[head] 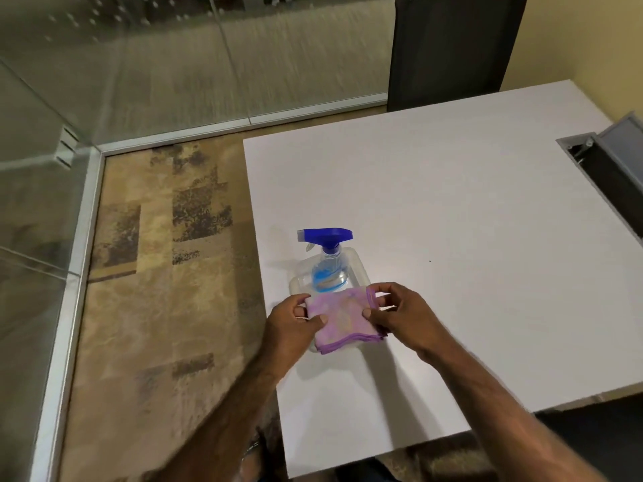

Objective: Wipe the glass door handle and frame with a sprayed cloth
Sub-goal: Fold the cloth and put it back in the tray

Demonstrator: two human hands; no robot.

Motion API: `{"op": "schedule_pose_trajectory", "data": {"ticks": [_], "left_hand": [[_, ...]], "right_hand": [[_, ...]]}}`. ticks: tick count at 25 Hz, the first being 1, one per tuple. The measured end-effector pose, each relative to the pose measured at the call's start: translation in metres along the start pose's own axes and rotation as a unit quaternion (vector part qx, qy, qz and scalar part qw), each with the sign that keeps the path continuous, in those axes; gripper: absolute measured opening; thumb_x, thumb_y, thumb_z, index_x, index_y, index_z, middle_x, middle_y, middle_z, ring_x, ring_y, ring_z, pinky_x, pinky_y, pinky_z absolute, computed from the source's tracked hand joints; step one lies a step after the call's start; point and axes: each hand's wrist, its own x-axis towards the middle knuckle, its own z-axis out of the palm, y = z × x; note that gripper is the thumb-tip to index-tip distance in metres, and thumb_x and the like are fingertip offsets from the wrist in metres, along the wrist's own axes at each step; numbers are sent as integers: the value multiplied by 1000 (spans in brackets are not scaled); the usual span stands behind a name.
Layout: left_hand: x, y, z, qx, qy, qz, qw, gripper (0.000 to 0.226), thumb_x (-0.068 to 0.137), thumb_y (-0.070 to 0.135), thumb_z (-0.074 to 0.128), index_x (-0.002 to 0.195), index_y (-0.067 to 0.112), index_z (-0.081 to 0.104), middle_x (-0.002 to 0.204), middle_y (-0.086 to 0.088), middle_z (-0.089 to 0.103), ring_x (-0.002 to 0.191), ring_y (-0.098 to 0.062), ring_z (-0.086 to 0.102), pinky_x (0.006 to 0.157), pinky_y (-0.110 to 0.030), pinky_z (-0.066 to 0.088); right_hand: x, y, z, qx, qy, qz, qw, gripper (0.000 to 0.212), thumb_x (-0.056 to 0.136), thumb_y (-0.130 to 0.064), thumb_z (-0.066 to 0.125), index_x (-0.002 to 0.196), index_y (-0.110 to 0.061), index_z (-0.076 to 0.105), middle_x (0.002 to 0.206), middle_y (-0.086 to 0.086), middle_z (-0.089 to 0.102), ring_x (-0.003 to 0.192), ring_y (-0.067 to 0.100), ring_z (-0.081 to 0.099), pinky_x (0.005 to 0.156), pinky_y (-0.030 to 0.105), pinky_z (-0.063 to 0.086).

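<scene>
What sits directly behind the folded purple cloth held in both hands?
A clear plastic spray bottle with a blue trigger head, holding blue liquid, stands on the white table. The folded purple cloth covers the bottle's base.

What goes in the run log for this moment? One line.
stage: prep | left hand + right hand: holding folded purple cloth | blue-capped clear spray bottle: untouched on white table

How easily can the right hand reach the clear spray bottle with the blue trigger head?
Probably easily: the spray bottle stands just behind the folded purple cloth, nothing between. But the right hand must first release the cloth.
</scene>
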Motion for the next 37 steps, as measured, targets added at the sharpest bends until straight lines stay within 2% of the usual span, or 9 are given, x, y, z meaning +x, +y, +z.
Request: {"op": "schedule_pose_trajectory", "data": {"ticks": [5,10,13,17,21,26,31,34,37], "left_hand": [[9,-3,24,133,59,20,989,58,94,32,82,146,21,58,144,-2,69,126,-24,71,101,-40,62],[17,-22,38,252,97,92,958,62,99,44,73,153,21,53,149,-2,66,131,-24,68,111,-39,56],[19,-32,43,380,112,133,908,61,102,53,63,152,18,54,145,-7,67,129,-26,65,113,-41,50],[16,-37,47,513,138,152,834,53,98,55,68,137,18,67,127,-9,75,113,-28,68,98,-44,53],[13,-33,45,555,125,152,808,50,94,56,73,131,23,71,122,-6,73,111,-25,67,93,-42,53],[24,-36,48,576,50,168,799,45,106,53,54,144,29,62,146,-1,62,134,-26,49,108,-44,37],[33,-27,46,648,-18,164,743,48,108,50,53,151,30,52,161,-1,50,152,-29,37,124,-54,20],[35,-24,46,647,-44,162,743,45,107,49,56,148,29,56,157,0,56,151,-26,40,127,-54,14],[38,-24,50,635,-64,160,753,41,104,50,62,139,29,63,150,0,63,148,-25,45,127,-54,13]], "right_hand": [[16,0,4,-257,49,-23,965,49,93,-25,84,135,-33,61,109,-4,79,82,24,79,79,41,66],[23,2,13,-369,50,-61,926,43,97,-30,76,137,-35,60,113,-1,82,95,30,76,84,42,63],[27,3,18,-405,49,-67,910,37,99,-27,70,134,-34,59,109,2,82,93,33,75,80,40,62],[33,1,22,-425,45,-71,901,39,98,-27,69,136,-31,60,109,2,83,93,33,75,78,38,59],[36,-1,28,-480,8,-80,874,37,102,-35,66,136,-24,61,109,6,82,85,30,72,72,33,53],[39,-7,34,-559,-39,-81,824,40,107,-45,59,137,-19,64,113,8,80,95,29,75,82,34,59],[34,-23,30,-500,0,-70,863,42,106,-48,64,139,-24,71,120,3,82,103,24,76,96,35,61],[37,-30,31,-465,-42,-57,882,30,93,-44,80,113,-22,84,102,2,84,90,21,75,90,32,63],[43,-26,39,-522,-119,-36,844,29,92,-44,82,105,-19,86,99,3,82,85,18,68,92,31,60]]}}
